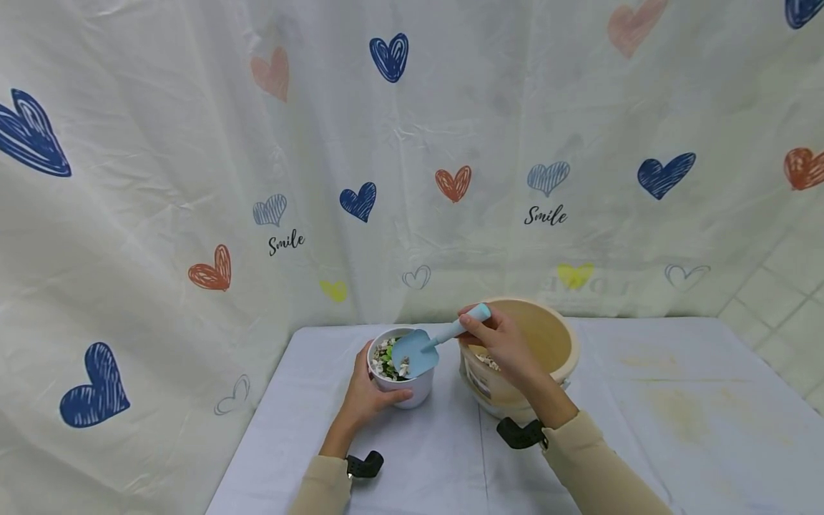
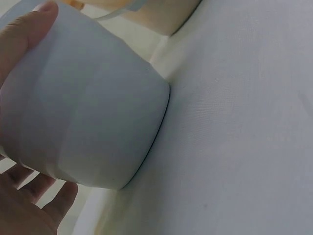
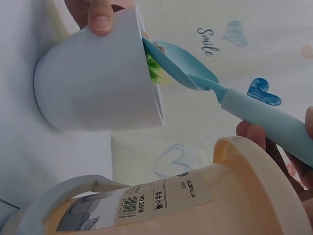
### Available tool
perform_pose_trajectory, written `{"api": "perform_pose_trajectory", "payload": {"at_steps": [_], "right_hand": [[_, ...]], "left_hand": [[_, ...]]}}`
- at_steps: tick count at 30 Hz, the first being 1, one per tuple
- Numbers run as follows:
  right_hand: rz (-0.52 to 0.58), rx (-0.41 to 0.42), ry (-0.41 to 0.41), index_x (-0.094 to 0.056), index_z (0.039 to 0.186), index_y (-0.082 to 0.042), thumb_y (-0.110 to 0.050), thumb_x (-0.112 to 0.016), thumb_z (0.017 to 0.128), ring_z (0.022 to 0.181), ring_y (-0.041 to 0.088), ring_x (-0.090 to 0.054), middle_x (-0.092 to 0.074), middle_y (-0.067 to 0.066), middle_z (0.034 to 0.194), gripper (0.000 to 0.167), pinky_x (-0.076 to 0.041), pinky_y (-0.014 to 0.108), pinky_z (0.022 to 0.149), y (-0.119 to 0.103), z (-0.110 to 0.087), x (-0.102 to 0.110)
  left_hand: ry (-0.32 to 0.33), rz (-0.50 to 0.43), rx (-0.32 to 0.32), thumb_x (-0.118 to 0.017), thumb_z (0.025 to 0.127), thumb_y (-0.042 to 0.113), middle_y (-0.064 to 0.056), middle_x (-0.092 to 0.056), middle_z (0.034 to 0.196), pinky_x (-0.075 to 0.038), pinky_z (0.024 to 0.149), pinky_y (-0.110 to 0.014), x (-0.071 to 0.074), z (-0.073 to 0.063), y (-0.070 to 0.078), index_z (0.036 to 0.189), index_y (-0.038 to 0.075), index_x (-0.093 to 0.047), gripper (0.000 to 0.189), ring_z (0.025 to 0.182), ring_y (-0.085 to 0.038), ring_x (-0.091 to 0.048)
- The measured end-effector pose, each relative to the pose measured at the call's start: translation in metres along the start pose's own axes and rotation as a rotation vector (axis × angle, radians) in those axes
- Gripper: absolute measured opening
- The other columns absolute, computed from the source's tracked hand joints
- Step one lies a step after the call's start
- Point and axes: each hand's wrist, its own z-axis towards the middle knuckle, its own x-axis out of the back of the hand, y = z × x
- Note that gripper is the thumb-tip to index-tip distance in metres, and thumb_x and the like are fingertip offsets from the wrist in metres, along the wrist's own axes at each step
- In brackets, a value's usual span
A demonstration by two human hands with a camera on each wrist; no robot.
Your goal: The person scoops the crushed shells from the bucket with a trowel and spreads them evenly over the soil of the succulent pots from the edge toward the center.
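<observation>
Watch the pot (image 1: 421, 390): bits (image 1: 404, 367) may spill and leaves (image 1: 386, 351) may bend.
Your left hand (image 1: 367, 392) curls round the pot, thumb on the near side, and your right hand (image 1: 506, 349) pinches the handle of the scoop (image 1: 418, 350). The scoop leans down over the pot's rim, with pale bits near its tip. Green leaves poke up in the pot beside it, so if you push too deep, they may snap. If you tip the scoop too fast, bits may miss the pot and land on the cloth (image 1: 444, 465) around it. The bucket (image 1: 550, 332) sits near the pot, on its right, so a low swing back may bump it. If your left hand goes loose, a hard push may knock the pot over.
</observation>
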Motion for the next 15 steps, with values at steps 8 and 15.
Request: {"api": "perform_pose_trajectory", "payload": {"at_steps": [8,15], "right_hand": [[0.026,0.020,-0.004,-0.061,0.124,0.003,-0.020,-0.063,0.103,0.096,0.016,-0.074,-0.064,0.005,0.106,0.032,-0.060,0.029,0.088,0.0014,0.0004,0.0000],[0.033,0.041,-0.003,-0.062,0.123,0.003,-0.019,-0.063,0.103,0.094,0.012,-0.072,-0.063,0.005,0.105,0.029,-0.060,0.028,0.088,0.0014,0.0003,0.0010]], "left_hand": [[-0.001,0.007,-0.008,-0.100,0.061,0.033,0.000,-0.045,0.157,-0.037,0.116,-0.058,0.0039,0.0003,-0.0011,0.158,0.028,-0.030,0.120,0.145,-0.031,-0.044],[-0.005,-0.010,-0.048,-0.100,0.062,0.028,0.001,-0.049,0.154,-0.036,0.117,-0.056,0.0083,0.0016,-0.0041,0.155,0.028,-0.033,0.115,0.141,-0.026,-0.047]]}}
